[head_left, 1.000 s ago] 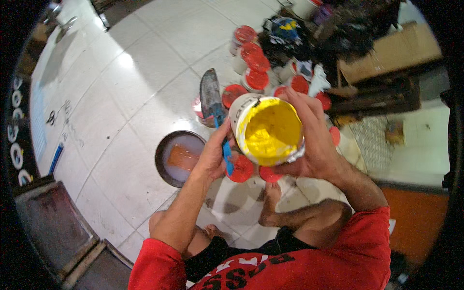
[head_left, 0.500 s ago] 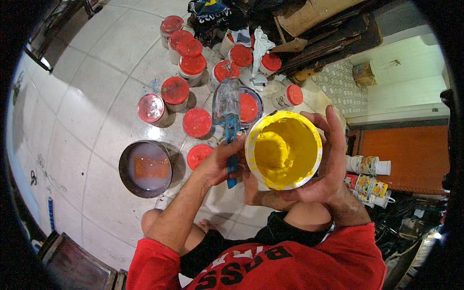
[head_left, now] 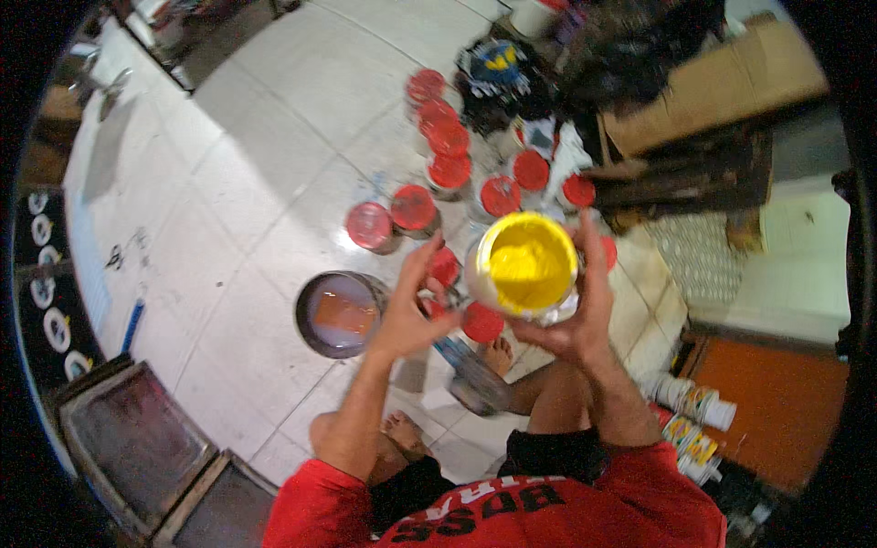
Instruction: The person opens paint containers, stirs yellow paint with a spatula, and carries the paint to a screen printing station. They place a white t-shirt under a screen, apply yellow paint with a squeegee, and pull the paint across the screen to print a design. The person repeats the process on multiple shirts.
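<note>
In the right half of my view, my right hand (head_left: 585, 315) is wrapped round the side and base of a white tub (head_left: 481, 285) with thick yellow paint (head_left: 528, 265) inside. The tub is tilted, its open mouth facing me. My left hand (head_left: 406, 306) is left of the tub and apart from it, with thumb and forefinger spread wide. A scraper (head_left: 480, 379) with a blue handle juts from under that hand, its smeared blade pointing down toward my foot. The handle seems tucked in the hand's hidden lower fingers. Motion blurs both.
Several red-lidded tubs (head_left: 413, 208) stand on the tiled floor (head_left: 265, 183) ahead. A round basin (head_left: 304, 315) of cloudy liquid holds an orange block. Framed dark panels (head_left: 137, 443) lie at lower left. Cardboard (head_left: 713, 87) leans at upper right; white containers (head_left: 685, 402) stand at right.
The scraper has swung from pointing away to pointing toward me. My left hand's thumb and forefinger have spread and moved off the tub. The tub has tilted; the whole view has shifted.
</note>
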Motion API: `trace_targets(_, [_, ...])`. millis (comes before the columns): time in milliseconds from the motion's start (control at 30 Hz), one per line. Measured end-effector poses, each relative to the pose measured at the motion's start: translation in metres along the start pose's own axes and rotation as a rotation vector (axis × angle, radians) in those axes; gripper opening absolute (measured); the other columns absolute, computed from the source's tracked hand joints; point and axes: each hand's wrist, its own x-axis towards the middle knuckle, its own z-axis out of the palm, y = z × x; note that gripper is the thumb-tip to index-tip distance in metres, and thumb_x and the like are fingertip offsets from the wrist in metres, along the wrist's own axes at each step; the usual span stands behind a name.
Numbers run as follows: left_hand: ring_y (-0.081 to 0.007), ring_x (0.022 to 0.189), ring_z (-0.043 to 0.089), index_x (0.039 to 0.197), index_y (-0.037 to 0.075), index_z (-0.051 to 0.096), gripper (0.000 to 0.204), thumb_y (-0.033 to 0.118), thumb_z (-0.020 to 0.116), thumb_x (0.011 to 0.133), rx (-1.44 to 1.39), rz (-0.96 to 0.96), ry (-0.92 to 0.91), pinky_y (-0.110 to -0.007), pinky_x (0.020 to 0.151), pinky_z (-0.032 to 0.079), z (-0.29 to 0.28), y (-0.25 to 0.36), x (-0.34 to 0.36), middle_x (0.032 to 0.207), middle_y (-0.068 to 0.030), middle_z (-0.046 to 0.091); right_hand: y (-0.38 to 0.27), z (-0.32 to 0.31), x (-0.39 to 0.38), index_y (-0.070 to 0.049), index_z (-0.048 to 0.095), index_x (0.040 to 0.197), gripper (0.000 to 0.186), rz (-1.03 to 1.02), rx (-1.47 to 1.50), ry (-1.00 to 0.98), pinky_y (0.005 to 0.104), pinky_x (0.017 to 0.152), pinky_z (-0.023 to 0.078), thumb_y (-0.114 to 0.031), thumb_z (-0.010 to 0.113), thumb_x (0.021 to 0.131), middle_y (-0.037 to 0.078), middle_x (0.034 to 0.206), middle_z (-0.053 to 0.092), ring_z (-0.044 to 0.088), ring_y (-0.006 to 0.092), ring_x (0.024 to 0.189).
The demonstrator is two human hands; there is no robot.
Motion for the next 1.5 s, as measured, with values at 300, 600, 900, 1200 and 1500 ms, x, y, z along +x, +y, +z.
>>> trace_targets(300, [-0.0274,0.137,0.054,0.151,0.001,0.043,0.114,0.035,0.101,0.059,0.069,-0.051,0.399,-0.041,0.117,0.040,-0.002,0.239,-0.129,0.147,-0.0158,0.057,-0.247,-0.061,0.088,0.000,0.009,0.163,0.141,-0.214,0.268,-0.552,0.0450,0.115,0.042,-0.021,0.102,0.059,0.021,0.149,0.046,0.051,0.0311,0.137])
trace_targets(600, [-0.0235,0.114,0.065,0.137,0.000,0.055,0.079,0.015,0.094,0.071,-0.252,-0.103,0.978,-0.039,0.098,0.055,-0.059,0.444,-0.309,0.129,-0.0109,0.065,-0.420,-0.054,0.088,0.000,0.049,0.148,0.060,0.113,0.558,-1.111,0.0398,0.108,0.049,-0.016,0.069,0.094,0.020,0.147,0.053,0.055,0.0299,0.134])
trace_targets(900, [-0.0226,0.102,0.069,0.133,0.001,0.056,0.061,0.011,0.085,0.079,-0.635,0.203,1.140,-0.036,0.088,0.059,-0.203,0.550,-0.396,0.116,-0.0102,0.067,-0.619,0.113,0.077,0.000,0.054,0.138,0.040,0.035,0.937,-1.566,0.0338,0.102,0.052,-0.013,0.067,0.102,0.011,0.134,0.060,0.059,0.0183,0.124])
trace_targets(1200, [-0.0198,0.101,0.068,0.130,0.000,0.058,0.055,0.009,0.083,0.082,-0.305,0.300,1.226,-0.035,0.084,0.059,-0.361,0.579,-0.358,0.113,-0.0095,0.069,-0.701,0.175,0.199,0.001,0.059,0.110,0.013,0.047,0.897,-1.685,0.0297,0.084,0.057,-0.005,0.066,0.101,0.012,0.107,0.072,0.069,0.0140,0.091])
trace_targets(1500, [-0.0235,0.116,0.063,0.143,0.001,0.046,0.072,0.005,0.083,0.081,-0.249,0.287,1.589,-0.037,0.099,0.055,-0.614,0.559,-0.320,0.129,-0.0116,0.062,-0.729,0.302,0.452,0.006,0.061,0.126,0.025,0.293,1.113,-1.322,0.0321,0.079,0.058,-0.009,0.056,0.106,0.013,0.097,0.073,0.065,0.0157,0.077])
